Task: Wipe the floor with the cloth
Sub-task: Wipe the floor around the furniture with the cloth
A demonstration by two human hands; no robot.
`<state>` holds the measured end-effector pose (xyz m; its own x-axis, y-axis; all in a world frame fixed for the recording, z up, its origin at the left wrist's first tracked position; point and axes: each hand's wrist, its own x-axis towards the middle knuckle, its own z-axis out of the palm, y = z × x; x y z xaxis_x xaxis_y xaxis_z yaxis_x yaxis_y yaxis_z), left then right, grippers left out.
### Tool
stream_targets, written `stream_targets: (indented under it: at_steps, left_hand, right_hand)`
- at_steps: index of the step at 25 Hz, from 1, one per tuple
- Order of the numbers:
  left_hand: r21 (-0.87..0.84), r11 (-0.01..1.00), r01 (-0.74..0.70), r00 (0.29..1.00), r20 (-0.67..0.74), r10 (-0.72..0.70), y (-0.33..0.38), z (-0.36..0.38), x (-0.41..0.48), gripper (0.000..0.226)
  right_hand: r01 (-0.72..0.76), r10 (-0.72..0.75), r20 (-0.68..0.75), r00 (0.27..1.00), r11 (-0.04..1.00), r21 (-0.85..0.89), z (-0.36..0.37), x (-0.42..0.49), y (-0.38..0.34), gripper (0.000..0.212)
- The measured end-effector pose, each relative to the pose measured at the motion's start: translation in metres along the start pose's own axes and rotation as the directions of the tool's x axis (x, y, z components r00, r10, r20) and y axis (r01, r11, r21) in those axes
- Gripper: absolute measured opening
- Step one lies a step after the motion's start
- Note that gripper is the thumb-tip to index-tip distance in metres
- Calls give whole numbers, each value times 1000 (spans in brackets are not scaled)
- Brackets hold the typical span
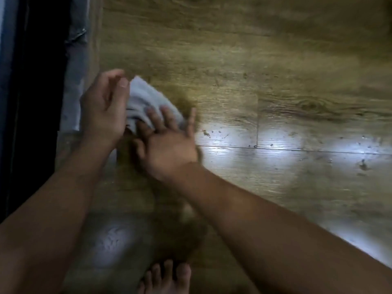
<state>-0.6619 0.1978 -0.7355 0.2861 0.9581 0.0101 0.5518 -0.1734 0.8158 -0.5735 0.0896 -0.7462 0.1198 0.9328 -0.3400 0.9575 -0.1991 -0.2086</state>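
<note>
A pale grey cloth (146,100) lies bunched on the wood-grain floor (265,81) near the left side. My right hand (167,141) rests flat on the cloth's near end with fingers spread, pressing it down. My left hand (104,107) is at the cloth's left edge, fingers curled and thumb against the fabric; its grip is blurred. Water droplets and specks (212,132) dot the glossy planks to the right of the cloth.
A dark vertical frame or door edge (31,102) runs along the left, with a grey strip (76,71) beside it. My bare foot (167,276) shows at the bottom centre. Bright light reflections lie on the planks to the right.
</note>
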Motion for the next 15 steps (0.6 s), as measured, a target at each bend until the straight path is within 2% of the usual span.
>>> stream_targets:
  at_steps: [2, 4, 5, 7, 8, 9, 10, 12, 15]
  left_hand:
    - [175, 975, -136, 984, 137, 112, 4, 10, -17, 54]
    - [352, 887, -298, 934, 299, 195, 10, 23, -36, 50]
    - [401, 844, -355, 913, 342, 222, 14, 29, -44, 49]
    - [445, 814, -374, 908, 353, 225, 22, 36, -53, 47]
    - [460, 814, -354, 917, 341, 206, 25, 36, -55, 48]
    - [477, 814, -333, 924, 337, 180, 26, 33, -56, 50]
    - [498, 807, -317, 925, 350, 148, 28, 30, -59, 50]
    - [570, 766, -297, 912, 407, 51, 32, 25, -64, 50]
    - [656, 712, -252, 876, 467, -121, 38, 26, -68, 62]
  right_hand:
    - [-200, 198, -43, 979, 979, -36, -2, -40, 87, 56]
    - [-454, 452, -56, 890, 890, -38, -12, -96, 184, 58]
    - [-588, 587, -32, 809, 809, -16, -20, -123, 230, 58]
    - [-792, 793, 33, 609, 606, 76, -36, -164, 302, 55]
    - [-842, 843, 50, 535, 529, 105, -42, -174, 321, 53]
    - [-868, 869, 50, 493, 486, 105, -43, -176, 327, 51]
    - [-874, 877, 22, 479, 475, 101, -40, -174, 323, 50]
    - [-834, 848, -44, 528, 528, 161, -29, -154, 289, 50]
    - [-690, 708, -37, 705, 698, 190, -9, -121, 194, 57]
